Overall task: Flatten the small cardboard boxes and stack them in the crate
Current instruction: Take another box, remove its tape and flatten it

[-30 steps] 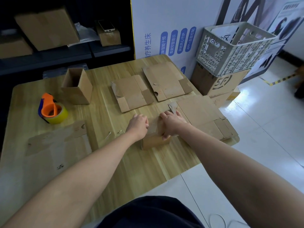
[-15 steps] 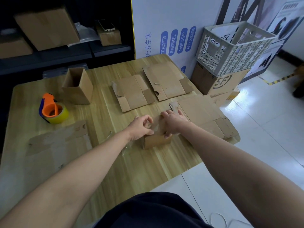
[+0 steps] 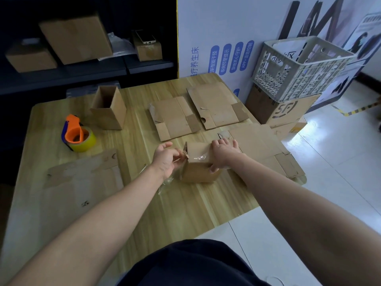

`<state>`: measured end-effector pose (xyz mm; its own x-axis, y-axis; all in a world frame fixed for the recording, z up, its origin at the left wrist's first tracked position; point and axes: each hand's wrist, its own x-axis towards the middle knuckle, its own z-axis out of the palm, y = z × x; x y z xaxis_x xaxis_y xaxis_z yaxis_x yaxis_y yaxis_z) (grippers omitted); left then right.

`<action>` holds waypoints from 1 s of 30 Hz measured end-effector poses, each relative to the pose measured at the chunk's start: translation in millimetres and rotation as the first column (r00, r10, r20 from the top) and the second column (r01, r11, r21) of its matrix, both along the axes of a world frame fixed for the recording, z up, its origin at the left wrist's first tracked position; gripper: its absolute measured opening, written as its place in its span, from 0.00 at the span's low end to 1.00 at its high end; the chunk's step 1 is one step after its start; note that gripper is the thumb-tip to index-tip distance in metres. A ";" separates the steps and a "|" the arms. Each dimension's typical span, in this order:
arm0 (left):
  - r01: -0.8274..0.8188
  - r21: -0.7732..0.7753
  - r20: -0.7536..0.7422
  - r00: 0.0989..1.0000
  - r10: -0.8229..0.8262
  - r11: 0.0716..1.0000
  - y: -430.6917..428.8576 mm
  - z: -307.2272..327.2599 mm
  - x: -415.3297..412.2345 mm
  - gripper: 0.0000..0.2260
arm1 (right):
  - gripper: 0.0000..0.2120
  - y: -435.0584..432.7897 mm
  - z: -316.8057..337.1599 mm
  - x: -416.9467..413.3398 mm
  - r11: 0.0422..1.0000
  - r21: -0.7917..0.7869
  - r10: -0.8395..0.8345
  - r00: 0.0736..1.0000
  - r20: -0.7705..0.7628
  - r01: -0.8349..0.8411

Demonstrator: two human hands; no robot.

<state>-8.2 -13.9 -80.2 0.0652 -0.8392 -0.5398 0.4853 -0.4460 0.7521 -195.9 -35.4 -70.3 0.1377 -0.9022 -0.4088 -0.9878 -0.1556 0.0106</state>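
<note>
Brown cardboard box [image 3: 199,169] stands closed on the table [image 3: 185,205], near its right middle, between the two hands. The right hand [image 3: 223,154] grips the box's right end, with the fingers curled over the top and the thumb pressed on the near face. The left hand [image 3: 166,159] is at the box's left top edge. Its fingers are curled and pinch a strip of clear tape [image 3: 182,156] that is lifted off the box; the blur hides exactly how the fingertips meet. More clear film shines on the box top, and a loose piece trails below the left wrist.

Just right of the box, under the right hand's fingers, lies a large flat box [image 3: 266,149] that reaches the table's right edge. Two more flattened ones lie farther back: a middle one [image 3: 175,118] and a far-right one [image 3: 216,105]. A fourth flattened sheet [image 3: 82,178] lies near left. An open box [image 3: 108,109] stands upright far left, and an orange dispenser [image 3: 77,134] with a yellow roll sits beside it.

The grey crate [image 3: 303,67] is off the table to the far right, resting on a carton [image 3: 282,109] that stands on the white floor [image 3: 329,172].
</note>
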 end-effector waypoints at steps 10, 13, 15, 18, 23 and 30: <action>-0.020 -0.033 -0.096 0.995 0.017 0.999 -9.5 23.6 -29.7 0.11 | 0.56 1.9 8.5 0.5 0.997 0.009 -0.074 0.910 0.407 0.077; -0.065 -0.003 -0.127 0.990 0.064 0.998 -12.8 21.9 -29.3 0.12 | 0.54 7.2 4.8 -5.3 0.987 0.024 -0.144 0.823 0.550 0.157; -0.100 0.016 -0.111 0.989 0.101 0.995 -18.0 20.1 -24.3 0.12 | 0.53 9.6 4.0 -10.2 0.976 0.059 -0.197 0.738 0.646 0.210; -0.114 0.029 0.072 0.991 0.112 0.993 -26.5 13.3 -20.9 0.11 | 0.52 12.8 2.8 -11.4 0.969 0.100 -0.229 0.672 0.704 0.225; -0.256 0.047 0.432 0.877 0.212 0.965 -38.9 2.4 10.2 0.02 | 0.53 17.2 -1.5 -21.2 0.957 0.155 -0.277 0.615 0.738 0.244; 0.518 0.138 0.684 0.566 -0.460 0.844 -22.6 10.9 18.0 0.28 | 0.54 20.1 -9.7 -20.1 0.948 0.194 -0.314 0.620 0.719 0.254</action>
